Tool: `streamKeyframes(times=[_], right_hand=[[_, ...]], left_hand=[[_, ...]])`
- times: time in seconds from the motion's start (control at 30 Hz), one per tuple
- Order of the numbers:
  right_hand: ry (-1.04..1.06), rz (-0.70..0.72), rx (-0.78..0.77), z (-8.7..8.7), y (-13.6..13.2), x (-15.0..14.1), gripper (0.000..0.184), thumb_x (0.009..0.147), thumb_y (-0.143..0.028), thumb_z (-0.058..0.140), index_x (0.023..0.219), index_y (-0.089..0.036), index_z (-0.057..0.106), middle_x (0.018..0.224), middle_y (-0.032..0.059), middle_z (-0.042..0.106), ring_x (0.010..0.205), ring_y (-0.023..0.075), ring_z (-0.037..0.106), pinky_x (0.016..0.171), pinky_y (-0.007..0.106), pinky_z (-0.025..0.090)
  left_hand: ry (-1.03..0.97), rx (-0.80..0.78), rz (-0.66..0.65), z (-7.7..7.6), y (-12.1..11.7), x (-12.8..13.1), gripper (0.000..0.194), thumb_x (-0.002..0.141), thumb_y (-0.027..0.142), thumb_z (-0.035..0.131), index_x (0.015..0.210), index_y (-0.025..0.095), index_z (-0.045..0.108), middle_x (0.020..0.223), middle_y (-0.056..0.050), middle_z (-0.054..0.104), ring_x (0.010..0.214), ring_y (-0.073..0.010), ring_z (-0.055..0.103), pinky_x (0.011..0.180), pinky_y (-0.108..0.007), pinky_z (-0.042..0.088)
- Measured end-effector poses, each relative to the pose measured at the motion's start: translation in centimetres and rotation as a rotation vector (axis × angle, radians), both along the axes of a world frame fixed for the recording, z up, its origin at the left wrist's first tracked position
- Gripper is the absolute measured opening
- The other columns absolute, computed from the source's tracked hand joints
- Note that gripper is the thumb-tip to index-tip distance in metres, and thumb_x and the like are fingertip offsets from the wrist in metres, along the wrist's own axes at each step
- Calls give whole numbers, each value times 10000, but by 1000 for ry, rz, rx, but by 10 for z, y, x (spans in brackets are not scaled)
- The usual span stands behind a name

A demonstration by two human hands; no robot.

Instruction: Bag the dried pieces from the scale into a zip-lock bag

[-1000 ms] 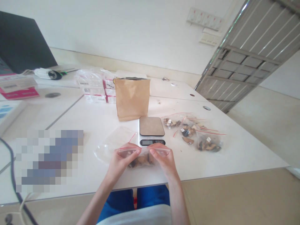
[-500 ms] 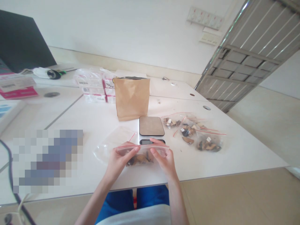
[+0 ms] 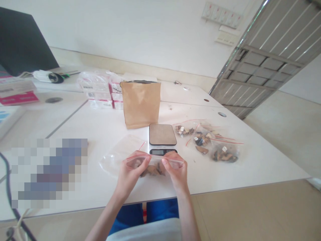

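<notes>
Both my hands hold a small clear zip bag point(image 3: 154, 167) with a red seal strip and dark brown pieces inside, just above the table's near edge. My left hand point(image 3: 131, 174) pinches the bag's top left, and my right hand point(image 3: 175, 172) pinches its top right; the fingers of both are closed on the seal. Right behind the bag sits a small digital scale point(image 3: 162, 137) with nothing on its brown platform. A flat clear bag point(image 3: 120, 154) lies on the table left of the scale.
A brown paper pouch point(image 3: 140, 103) stands upright behind the scale. Several filled zip bags point(image 3: 210, 144) lie to the right. Stacked white and pink boxes point(image 3: 100, 92) sit at the back left, near a dark laptop point(image 3: 22, 43). The white table point(image 3: 250, 160) ends at right.
My thumbs have shifted slightly along the bag's seal toward the middle, and the bag sits a little lower and closer to the scale's display. Nothing else has moved.
</notes>
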State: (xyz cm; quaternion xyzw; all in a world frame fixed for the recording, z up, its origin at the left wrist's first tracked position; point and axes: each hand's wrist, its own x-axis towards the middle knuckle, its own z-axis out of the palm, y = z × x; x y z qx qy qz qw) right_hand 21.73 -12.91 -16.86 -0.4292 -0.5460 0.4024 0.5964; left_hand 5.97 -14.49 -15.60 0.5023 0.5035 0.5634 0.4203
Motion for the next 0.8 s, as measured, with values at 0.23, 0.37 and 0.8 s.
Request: streamKeyframes(times=[0.23,0.37,0.8], right_hand=[[143,158,-130,9,-5,-2,241,642,-416,765,797,-233,741,839,42,712,804,220,653,733,336,515],[79,93,-136,14,-8,-6,211,673,-410,745,739,-209,734,799,61,693,763,220,638,700,347,513],[-42,-54,9,11,-6,-17,131,766,-305,680,743,-182,719,763,58,701,767,204,646,746,353,528]], left_hand=[[-27,23,-49,5,1,-2,222,744,379,689,687,165,701,758,-44,682,721,-158,630,641,-221,488],[-31,34,-70,7,0,-2,205,743,362,692,696,164,708,762,-51,691,724,-167,641,661,-238,505],[21,30,3,8,0,4,175,732,365,710,718,190,710,760,-21,697,695,-151,624,562,-219,464]])
